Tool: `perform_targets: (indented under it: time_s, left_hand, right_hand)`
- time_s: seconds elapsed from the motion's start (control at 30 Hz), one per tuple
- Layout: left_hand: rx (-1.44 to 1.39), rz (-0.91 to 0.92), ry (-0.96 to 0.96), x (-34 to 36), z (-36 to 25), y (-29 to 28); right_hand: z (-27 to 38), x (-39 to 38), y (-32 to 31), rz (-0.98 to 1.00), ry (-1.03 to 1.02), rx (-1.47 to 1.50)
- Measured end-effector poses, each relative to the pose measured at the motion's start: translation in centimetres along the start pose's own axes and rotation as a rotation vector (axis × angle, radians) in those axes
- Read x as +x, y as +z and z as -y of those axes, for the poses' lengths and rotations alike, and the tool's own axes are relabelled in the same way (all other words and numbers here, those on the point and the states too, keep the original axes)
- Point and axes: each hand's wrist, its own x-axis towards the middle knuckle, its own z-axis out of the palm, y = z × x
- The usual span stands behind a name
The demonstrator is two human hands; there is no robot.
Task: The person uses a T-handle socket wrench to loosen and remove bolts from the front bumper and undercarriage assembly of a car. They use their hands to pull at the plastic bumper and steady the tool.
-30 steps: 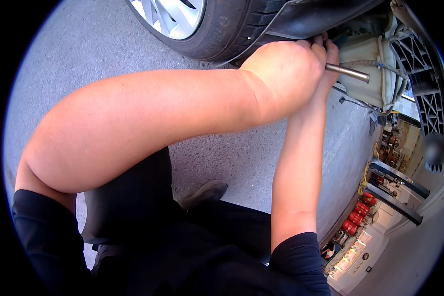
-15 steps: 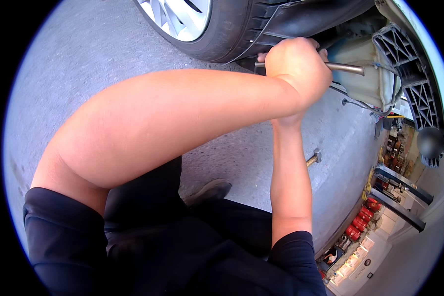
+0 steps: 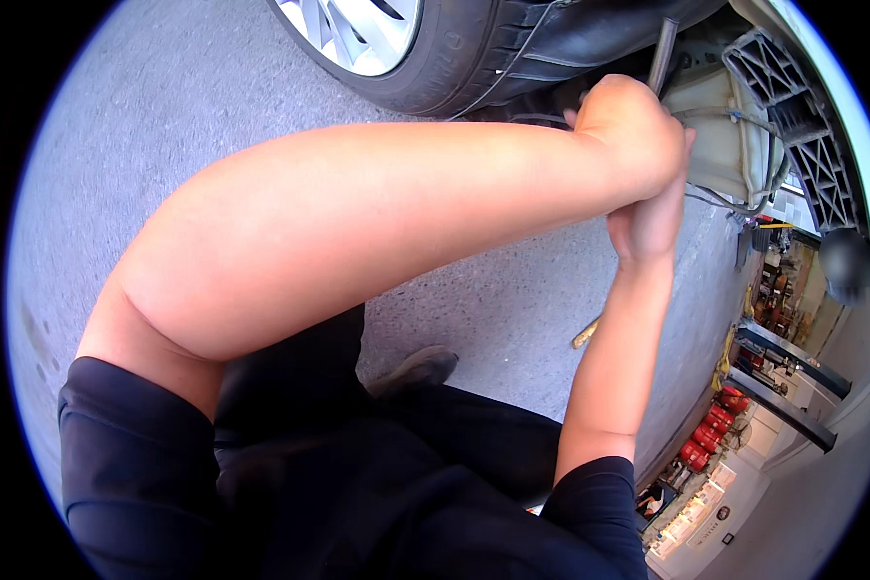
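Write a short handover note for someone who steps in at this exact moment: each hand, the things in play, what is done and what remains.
Left hand: closed on the metal bar, up beside the tyre.
Right hand: directly under the left, touching it; its grip is hidden.
The bar points up into the open wheel arch, next to a white tank.
Done: both hands set on the tool.
Left: the work under the arch; its progress is hidden.

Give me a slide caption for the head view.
Both hands, left hand over right hand, grip a metal bar beside a car tyre.
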Motion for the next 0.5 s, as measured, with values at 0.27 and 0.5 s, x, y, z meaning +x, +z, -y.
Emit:
perform_targets:
  time_s: [0.27, 0.5]
  left_hand:
    - [0.175, -0.227, 0.287, 0.1, 1.9, 0.1]
    - [0.713, -0.140, 0.505, 0.6, 1.9, -1.9]
  right_hand:
    - [-0.8, 3.9, -0.6, 0.324, -0.031, 0.540]
    - [-2.0, 5.1, 0.5, -0.008, -0.069, 0.441]
